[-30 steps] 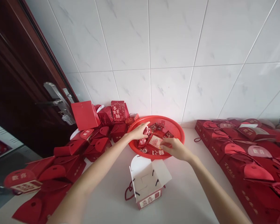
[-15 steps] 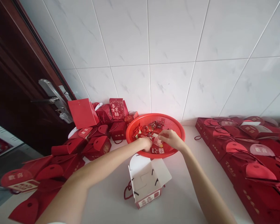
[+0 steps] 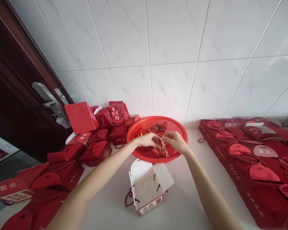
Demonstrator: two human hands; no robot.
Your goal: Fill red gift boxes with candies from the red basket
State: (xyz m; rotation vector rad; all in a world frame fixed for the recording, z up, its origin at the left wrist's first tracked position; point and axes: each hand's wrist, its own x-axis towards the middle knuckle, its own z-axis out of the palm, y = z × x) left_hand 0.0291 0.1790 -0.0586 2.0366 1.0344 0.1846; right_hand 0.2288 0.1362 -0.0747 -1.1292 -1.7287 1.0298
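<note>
A red perforated plastic basket (image 3: 132, 127) holds several wrapped candies (image 3: 159, 127) in red and brown wrappers. My left hand (image 3: 147, 140) is over the basket, its fingers curled round what looks like a dark red wrapped candy. Close beside it, my right hand (image 3: 175, 140) is closed in a pinch; its fingertips hide what they hold. Below the fingertips lies a pink and white packet (image 3: 161, 149). In front of the basket stands an open gift box (image 3: 147, 188), with white inner walls, lifted flaps and a dark red cord handle (image 3: 129, 198). Nothing shows inside it.
Red gift boxes (image 3: 96, 152) are piled on the left, one with a raised red panel (image 3: 81, 117). Rows of closed red boxes (image 3: 230, 153) fill the right side. A tiled wall (image 3: 172, 89) rises behind, and a dark door (image 3: 12, 83) with a metal handle is at left.
My left hand has come up from the candies and moved right, towards my right hand. The right hand stays over the basket. The view has shifted slightly.
</note>
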